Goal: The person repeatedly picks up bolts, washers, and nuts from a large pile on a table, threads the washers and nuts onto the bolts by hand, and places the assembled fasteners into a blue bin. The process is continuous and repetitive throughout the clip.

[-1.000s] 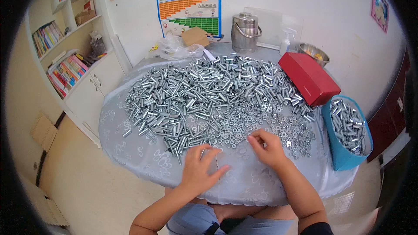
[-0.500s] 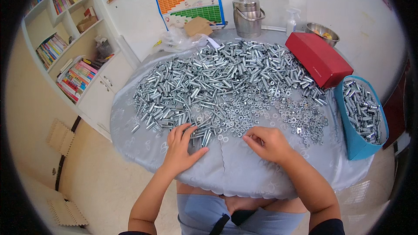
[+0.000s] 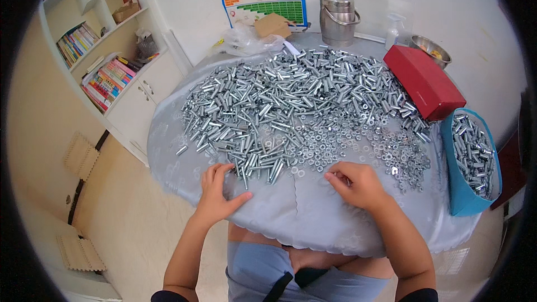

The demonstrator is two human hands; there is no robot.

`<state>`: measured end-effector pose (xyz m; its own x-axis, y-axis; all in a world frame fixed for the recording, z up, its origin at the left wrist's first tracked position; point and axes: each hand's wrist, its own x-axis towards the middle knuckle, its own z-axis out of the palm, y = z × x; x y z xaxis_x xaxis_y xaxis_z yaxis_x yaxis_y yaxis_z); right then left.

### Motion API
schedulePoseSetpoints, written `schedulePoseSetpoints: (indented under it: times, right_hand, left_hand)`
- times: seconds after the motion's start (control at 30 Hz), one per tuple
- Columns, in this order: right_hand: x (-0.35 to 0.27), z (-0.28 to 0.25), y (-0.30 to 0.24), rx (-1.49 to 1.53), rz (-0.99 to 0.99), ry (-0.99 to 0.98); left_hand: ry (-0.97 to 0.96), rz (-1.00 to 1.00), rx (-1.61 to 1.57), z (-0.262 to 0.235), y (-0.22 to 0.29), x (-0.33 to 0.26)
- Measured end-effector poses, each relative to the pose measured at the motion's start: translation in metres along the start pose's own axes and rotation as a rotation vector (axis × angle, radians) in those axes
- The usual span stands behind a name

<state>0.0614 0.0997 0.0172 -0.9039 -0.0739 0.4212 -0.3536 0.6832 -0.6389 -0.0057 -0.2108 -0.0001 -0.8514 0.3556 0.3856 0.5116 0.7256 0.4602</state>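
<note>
My left hand (image 3: 217, 193) rests at the near edge of a heap of shiny metal sleeves and bolts (image 3: 279, 92), its thumb and fingers spread apart. One bolt (image 3: 244, 176) points toward me between its thumb and fingertips, beside more sleeves (image 3: 275, 169). To the right, my right hand (image 3: 358, 185) is closed, fingers curled against the thumb; whatever it holds is hidden. Just beyond and between the hands lie loose washers and nuts (image 3: 316, 145), with another patch of small nuts (image 3: 405, 159) farther right.
A teal fabric bin (image 3: 463, 190) full of metal sleeves stands at the right, next to a red box (image 3: 422, 81). Behind the heap are a steel pot (image 3: 338, 19), a spray bottle (image 3: 392, 31), a metal bowl (image 3: 442, 59) and a plastic bag (image 3: 246, 43). A grey cloth (image 3: 330, 226) covers the table.
My left hand has drawn back to the left, away from the sleeves, with its fingers still apart. My right hand stays closed in about the same place. The view has shifted slightly.
</note>
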Motion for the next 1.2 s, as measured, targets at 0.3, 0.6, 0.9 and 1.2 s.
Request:
schedulePoseSetpoints:
  times: [0.3,0.6,0.9,1.2]
  right_hand:
    - [0.0,-0.002,-0.002,-0.044,-0.03,-0.033]
    - [0.001,-0.003,-0.003,-0.064,-0.06,-0.041]
    - [-0.002,0.0,-0.023,-0.003,-0.08,-0.18]
    - [-0.007,0.008,-0.018,-0.033,-0.299,-0.121]
  left_hand:
    - [-0.042,0.067,-0.134,0.0,-0.003,0.009]
    - [0.104,0.069,-0.193,0.006,-0.011,0.004]
    - [0.249,0.175,-0.318,0.019,0.051,0.004]
    - [0.237,0.473,-0.421,0.061,0.109,0.0]
